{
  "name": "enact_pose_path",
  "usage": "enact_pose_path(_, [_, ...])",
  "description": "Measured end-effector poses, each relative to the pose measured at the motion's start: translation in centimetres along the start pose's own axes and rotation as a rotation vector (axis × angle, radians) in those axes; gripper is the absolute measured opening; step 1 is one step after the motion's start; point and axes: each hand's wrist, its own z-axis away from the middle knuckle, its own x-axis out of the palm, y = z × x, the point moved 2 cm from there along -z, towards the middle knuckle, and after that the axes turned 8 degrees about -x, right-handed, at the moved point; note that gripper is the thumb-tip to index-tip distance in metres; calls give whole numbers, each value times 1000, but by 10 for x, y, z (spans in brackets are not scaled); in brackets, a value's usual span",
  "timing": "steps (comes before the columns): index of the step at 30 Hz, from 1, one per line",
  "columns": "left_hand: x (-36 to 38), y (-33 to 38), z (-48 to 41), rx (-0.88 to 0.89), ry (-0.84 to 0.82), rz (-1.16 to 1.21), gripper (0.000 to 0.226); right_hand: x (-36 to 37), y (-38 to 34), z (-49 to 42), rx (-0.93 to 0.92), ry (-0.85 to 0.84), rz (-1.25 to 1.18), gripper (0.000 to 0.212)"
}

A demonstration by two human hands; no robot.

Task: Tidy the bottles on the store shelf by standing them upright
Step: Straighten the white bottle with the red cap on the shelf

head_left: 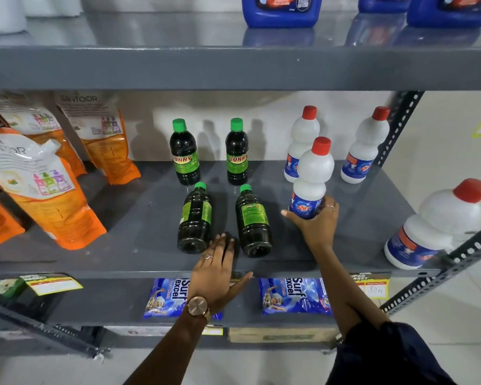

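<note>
While label half-hidden, white bottle (311, 179) in right hand (315, 226); left hand (215, 269) flat, open, empty.

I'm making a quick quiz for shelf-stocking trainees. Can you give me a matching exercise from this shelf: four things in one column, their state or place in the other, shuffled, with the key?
Column A
1. Front-left dark bottle
2. White bottle with red cap, centre
3. Back-left dark bottle
4. White bottle, far right

Column B
a. Standing upright at the back
b. Leaning at the shelf's front right corner
c. Gripped by the right hand
d. Lying flat, base toward the front

Pairs: 1-d, 2-c, 3-a, 4-b
</note>
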Motion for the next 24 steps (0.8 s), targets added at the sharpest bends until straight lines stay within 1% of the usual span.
enact_pose_path(3, [-1,0,0,-5,-8,7,85,-3,2,2,-15,-23,28,75])
enact_pose_path(7, [-2,0,0,-2,-6,21,84,-17,1,11,43,-52,7,67])
enact_pose_path(11, [-1,0,0,20,3,37,83,-46,3,43,42,-95,-11,70])
enact_pose_path(16, [-1,3,1,10,-13,47,83,-70,10,79,74,-90,-59,69])
enact_pose_path(24, [-9,7,4,15,-22,24,84,-77,1,89,-28,-96,19,63])
